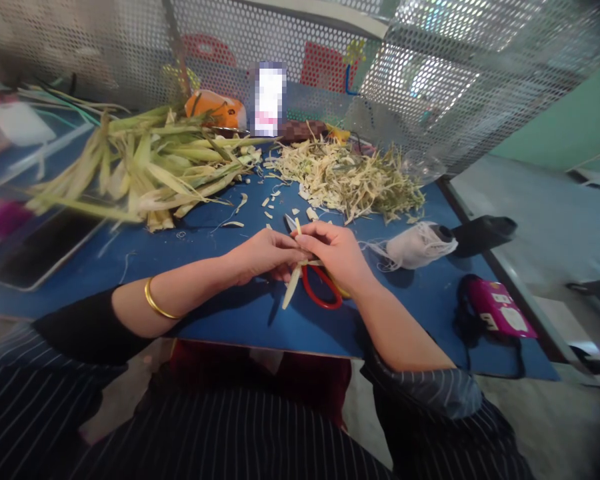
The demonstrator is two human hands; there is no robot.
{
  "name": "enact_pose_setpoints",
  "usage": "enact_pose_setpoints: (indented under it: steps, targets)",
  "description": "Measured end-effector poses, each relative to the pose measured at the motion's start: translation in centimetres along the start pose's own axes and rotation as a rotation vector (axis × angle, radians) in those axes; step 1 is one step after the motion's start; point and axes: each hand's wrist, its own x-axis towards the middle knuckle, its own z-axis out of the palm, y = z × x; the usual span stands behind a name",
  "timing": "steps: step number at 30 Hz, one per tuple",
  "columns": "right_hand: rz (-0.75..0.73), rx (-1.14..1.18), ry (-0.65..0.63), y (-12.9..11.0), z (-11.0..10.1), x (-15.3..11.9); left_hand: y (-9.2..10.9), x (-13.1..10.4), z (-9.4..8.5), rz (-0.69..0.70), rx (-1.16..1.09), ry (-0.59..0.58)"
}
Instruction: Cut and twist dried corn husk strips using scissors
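A husk strip (291, 288) is clamped between the fingers of the left hand (265, 255) and right hand (336, 250), its lower end just left of the scissors (326, 306). The right hand partly covers the scissors. Beyond the scissors on the tabletop (220, 317): long husks (155, 167), left; husk shreds (353, 173), right.

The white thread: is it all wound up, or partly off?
Partly off: most of the white thread is wound in a roll, but loose strands trail over the blue table beside it.
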Motion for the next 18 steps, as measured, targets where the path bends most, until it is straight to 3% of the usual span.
enact_pose_setpoints:
  steps: [4, 9, 12, 16, 18]
  targets:
    - [0.086, 0.173, 0.019, 0.4, 0.3, 0.0, -0.2, 0.0, 0.2, 0.06, 0.053, 0.017]
    - [-0.018, 0.002, 0.137, 0.7, 0.7, 0.3, 0.0, -0.1, 0.3, 0.131, 0.119, -0.044]
    - [-0.14, -0.165, 0.229, 0.3, 0.2, 0.4, 0.0, -0.1, 0.3, 0.144, 0.02, -0.008]
    - [-0.403, -0.401, 0.484, -1.1, -0.8, -0.4, 0.2, 0.3, 0.0, 0.146, -0.238, 0.143]
    - [-0.456, -0.476, 0.537, -1.7, -0.9, -1.1, 0.3, 0.5, -0.2, 0.141, -0.353, 0.19]
